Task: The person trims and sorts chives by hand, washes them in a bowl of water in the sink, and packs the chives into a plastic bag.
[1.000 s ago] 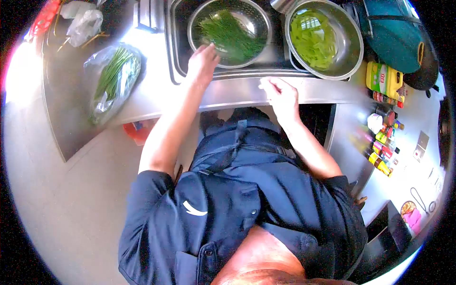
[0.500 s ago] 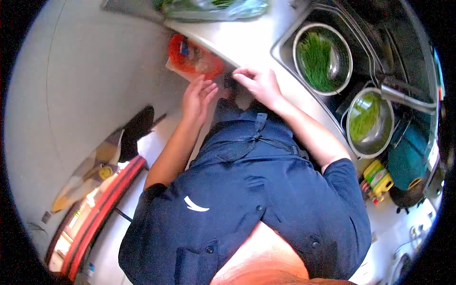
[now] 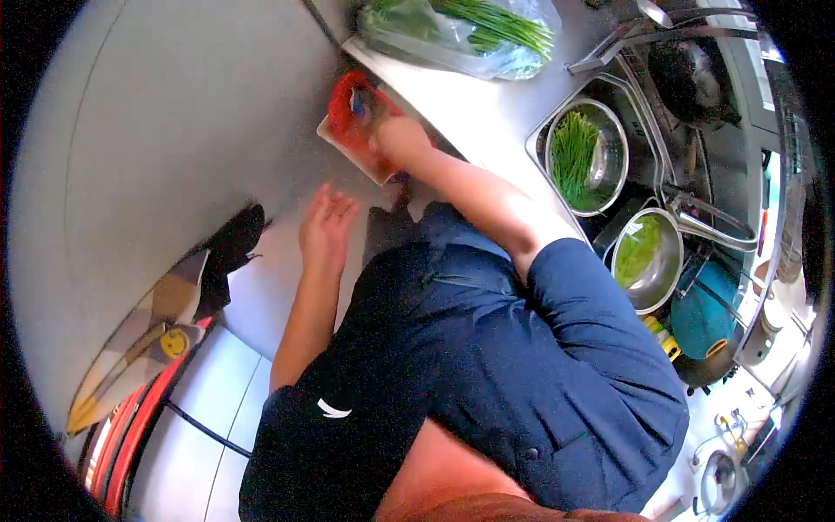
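Observation:
My right hand (image 3: 396,139) reaches down to the red-lined bin (image 3: 348,94) below the counter edge; its fingers are blurred against the red rim, and whatever they hold cannot be made out. Spread fingers show on my left hand (image 3: 328,222), which hangs in the air below and left of the bin, holding nothing. On the counter above lies a clear plastic bag (image 3: 417,43) with long green stalks in it.
To the right, a sink (image 3: 537,143) holds a steel colander (image 3: 626,161) with thin green stalks. Beside it is a steel bowl (image 3: 668,270) with light green pieces. A teal board (image 3: 703,317) stands past them. A red-edged object (image 3: 143,418) is at lower left.
My view and body have turned left from the sink toward the bin. My right hand has moved down to the bin; my left hand has left the colander and now hangs free.

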Available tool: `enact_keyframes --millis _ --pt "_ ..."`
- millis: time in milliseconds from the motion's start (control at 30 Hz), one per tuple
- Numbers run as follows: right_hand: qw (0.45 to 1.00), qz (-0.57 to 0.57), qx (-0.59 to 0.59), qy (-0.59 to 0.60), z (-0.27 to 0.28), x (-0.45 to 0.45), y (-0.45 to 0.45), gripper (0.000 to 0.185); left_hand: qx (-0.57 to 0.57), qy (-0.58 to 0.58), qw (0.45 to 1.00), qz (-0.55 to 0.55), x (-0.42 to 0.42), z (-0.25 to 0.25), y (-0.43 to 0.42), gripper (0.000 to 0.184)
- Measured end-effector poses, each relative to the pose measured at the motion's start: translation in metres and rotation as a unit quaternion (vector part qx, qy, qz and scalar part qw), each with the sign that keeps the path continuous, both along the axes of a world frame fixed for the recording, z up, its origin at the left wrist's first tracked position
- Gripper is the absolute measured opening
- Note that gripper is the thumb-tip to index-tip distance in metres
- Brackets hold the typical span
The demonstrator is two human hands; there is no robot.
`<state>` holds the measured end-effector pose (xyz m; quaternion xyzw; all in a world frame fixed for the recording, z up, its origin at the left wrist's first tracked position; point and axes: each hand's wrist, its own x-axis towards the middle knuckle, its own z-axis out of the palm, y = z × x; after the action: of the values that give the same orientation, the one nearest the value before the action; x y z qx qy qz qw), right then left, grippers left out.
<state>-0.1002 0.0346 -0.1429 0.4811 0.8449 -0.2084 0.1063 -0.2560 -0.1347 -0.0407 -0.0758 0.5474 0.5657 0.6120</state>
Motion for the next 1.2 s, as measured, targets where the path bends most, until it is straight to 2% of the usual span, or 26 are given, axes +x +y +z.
enact_keyframes --millis 67,100,200,233,267,333,367,400,467,533,600,700,767,800,867,900,967,1200 --pt "0.996 -0.005 -0.021 0.086 -0.011 0.002 0.005 0.019 0.029 -0.004 0.999 -0.015 -0.005 0.0 0.003 0.039" --pt "0.984 -0.003 0.073 0.164 -0.003 0.003 0.002 0.02 0.032 -0.006 0.999 -0.018 -0.006 0.0 0.006 0.039" --pt "0.993 -0.032 0.056 0.102 0.004 -0.001 -0.003 0.019 -0.01 -0.017 1.0 -0.012 -0.007 -0.003 0.015 0.039" --pt "1.0 -0.013 -0.011 0.02 0.028 -0.001 0.003 0.018 -0.003 -0.023 0.999 -0.024 -0.008 -0.006 0.018 0.038" --pt "1.0 -0.019 -0.009 0.018 0.042 0.003 0.004 0.018 0.005 -0.031 0.999 -0.039 -0.006 -0.01 0.02 0.038" --pt "0.994 -0.015 -0.002 0.109 0.063 0.022 0.003 0.018 0.011 -0.034 0.998 -0.058 0.002 -0.005 0.029 0.038" --pt "0.952 -0.062 0.087 0.286 0.076 0.034 -0.002 0.015 0.017 -0.032 0.997 -0.068 0.007 -0.004 0.035 0.038" --pt "0.953 -0.067 0.093 0.282 0.089 0.048 0.004 0.015 0.02 -0.036 0.996 -0.074 0.01 -0.004 0.039 0.038" --pt "0.909 -0.095 0.167 0.37 0.118 0.079 0.015 0.018 0.053 -0.024 0.993 -0.104 0.012 -0.003 0.048 0.035" --pt "0.905 -0.15 0.185 0.353 0.155 0.119 0.043 0.02 0.068 -0.024 0.991 -0.114 0.016 -0.006 0.056 0.035" --pt "0.918 -0.114 0.312 0.217 0.173 0.157 0.082 0.03 0.081 -0.022 0.989 -0.122 0.02 -0.005 0.062 0.035" --pt "0.909 -0.112 0.362 0.175 0.16 0.189 0.128 0.041 0.079 0.006 0.984 -0.161 0.03 0.007 0.072 0.034" --pt "0.929 -0.085 0.353 0.068 0.137 0.201 0.149 0.055 0.056 0.027 0.982 -0.18 0.036 0.016 0.078 0.033" --pt "0.929 -0.087 0.354 0.07 0.138 0.201 0.153 0.055 0.057 0.029 0.981 -0.181 0.038 0.017 0.078 0.033" --pt "0.965 -0.148 0.216 -0.026 0.137 0.199 0.158 0.056 0.064 0.044 0.98 -0.181 0.04 0.015 0.077 0.033" --pt "0.965 -0.149 0.215 -0.025 0.141 0.197 0.159 0.056 0.063 0.045 0.98 -0.181 0.04 0.014 0.077 0.033" --pt "0.971 -0.145 0.183 -0.039 0.151 0.194 0.161 0.044 0.07 0.038 0.981 -0.177 0.038 0.011 0.076 0.033" --pt "0.975 -0.09 0.201 -0.021 0.147 0.206 0.17 0.036 0.07 0.034 0.983 -0.167 0.033 0.009 0.076 0.032"
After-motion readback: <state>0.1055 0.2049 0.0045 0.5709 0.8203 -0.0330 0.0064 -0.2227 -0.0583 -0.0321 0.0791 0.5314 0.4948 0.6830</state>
